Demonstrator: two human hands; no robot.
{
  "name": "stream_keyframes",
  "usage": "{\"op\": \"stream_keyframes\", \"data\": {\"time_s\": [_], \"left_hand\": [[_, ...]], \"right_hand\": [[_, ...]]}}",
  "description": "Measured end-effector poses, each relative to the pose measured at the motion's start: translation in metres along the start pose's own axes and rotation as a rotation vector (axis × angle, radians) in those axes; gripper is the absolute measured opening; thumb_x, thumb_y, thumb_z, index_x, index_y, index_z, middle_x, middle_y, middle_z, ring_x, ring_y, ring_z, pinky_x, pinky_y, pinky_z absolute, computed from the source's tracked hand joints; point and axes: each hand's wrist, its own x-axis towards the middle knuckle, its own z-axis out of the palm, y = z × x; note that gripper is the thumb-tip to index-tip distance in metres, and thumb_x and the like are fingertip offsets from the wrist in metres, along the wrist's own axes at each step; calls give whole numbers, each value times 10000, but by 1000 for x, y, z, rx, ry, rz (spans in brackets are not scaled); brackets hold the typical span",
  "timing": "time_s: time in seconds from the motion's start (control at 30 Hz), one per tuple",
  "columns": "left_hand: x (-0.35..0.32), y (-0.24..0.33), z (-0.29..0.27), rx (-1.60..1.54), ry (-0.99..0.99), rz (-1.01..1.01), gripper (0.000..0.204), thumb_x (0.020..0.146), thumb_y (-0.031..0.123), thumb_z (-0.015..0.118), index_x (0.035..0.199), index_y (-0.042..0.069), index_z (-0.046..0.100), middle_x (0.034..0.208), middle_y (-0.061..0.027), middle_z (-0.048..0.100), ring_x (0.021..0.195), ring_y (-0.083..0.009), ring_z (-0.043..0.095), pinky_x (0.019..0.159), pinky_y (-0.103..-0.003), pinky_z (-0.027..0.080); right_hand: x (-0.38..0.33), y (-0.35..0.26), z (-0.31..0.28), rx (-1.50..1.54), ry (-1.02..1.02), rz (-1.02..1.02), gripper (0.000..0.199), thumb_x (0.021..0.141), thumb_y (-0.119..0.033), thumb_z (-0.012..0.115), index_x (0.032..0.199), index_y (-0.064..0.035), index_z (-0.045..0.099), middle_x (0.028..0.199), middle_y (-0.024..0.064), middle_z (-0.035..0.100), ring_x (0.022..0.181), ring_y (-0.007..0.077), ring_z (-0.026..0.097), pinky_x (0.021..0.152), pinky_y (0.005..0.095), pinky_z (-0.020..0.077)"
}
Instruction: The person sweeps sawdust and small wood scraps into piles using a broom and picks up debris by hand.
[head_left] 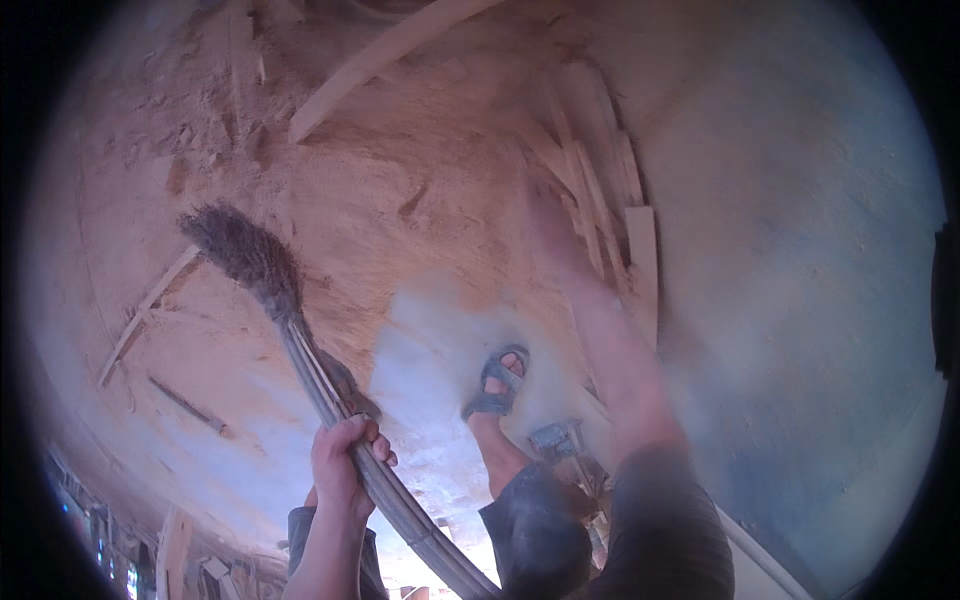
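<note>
My left hand [343,462] is wrapped around the handle of a twig broom [335,395]. The handle is a long bundle of thin sticks, running down past the lower edge. Its dark, bushy head points up and left over the brownish dust on the floor. My right arm stretches forward, and my right hand [550,225] is beside a pile of pale wood strips [592,200]. Blur and dust smear its fingers, so its grip cannot be made out.
Brownish dust [400,220] covers much of the floor. A long wood strip [385,58] lies at the far side, a thin strip [150,312] and a dark stick [188,405] at the left. My sandalled foot [498,382] stands near a grey metal object [555,438]. A pale wall-like surface rises on the right.
</note>
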Motion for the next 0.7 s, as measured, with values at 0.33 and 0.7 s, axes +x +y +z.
{"op": "stream_keyframes", "data": {"time_s": [0.33,0.7], "left_hand": [[-9,-8,8,-156,81,333,431,867,70,549,1256,35,370,706,-118,501,556,-239,557,494,-391,515],[-10,-6,-25,-141,327,593,507,841,148,581,1304,32,409,734,-75,466,526,-191,501,487,-369,520]], "right_hand": [[83,159,33,39,156,209,522,911,-325,609,1327,-14,559,1244,255,620,1158,389,598,1006,461,471],[175,251,62,-551,35,285,318,864,-256,640,1058,-10,695,1200,230,636,1084,347,638,881,473,516]]}}
